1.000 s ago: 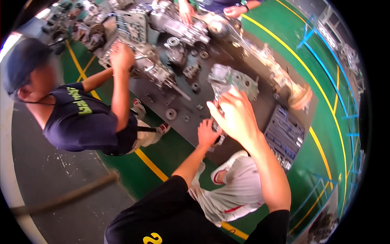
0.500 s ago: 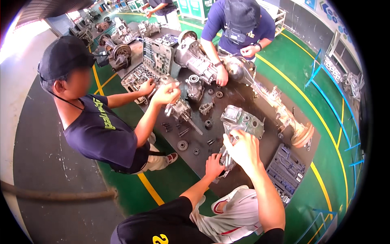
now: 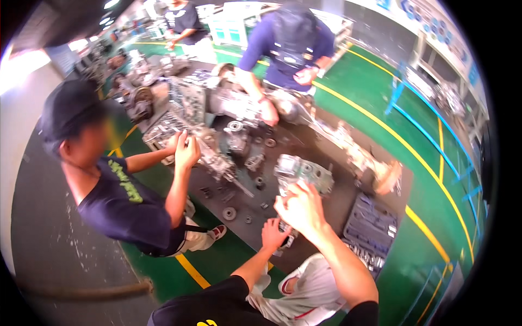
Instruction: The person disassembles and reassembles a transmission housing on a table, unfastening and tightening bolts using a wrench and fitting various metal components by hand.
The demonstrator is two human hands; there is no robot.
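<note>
My left hand is at the near edge of the workbench, fingers curled on a grey metal part. Just above and to its right, my right hand is closed over the same spot, fingers bent. Motion blur and the hand itself hide what it grips. Beyond my right hand sits a grey cast gearbox housing, close to the knuckles. Several small metal parts lie to the left, among them a ring-shaped gear and a smaller ring.
An opened tool case lies right of my forearm. A long rusty axle runs along the bench's right side. At left a person in a dark cap works over a gear assembly; another person reaches across from the far side.
The whole scene has shifted left in view and is more blurred. The left person's hands have come together. My hands stay close together at the same metal part.
</note>
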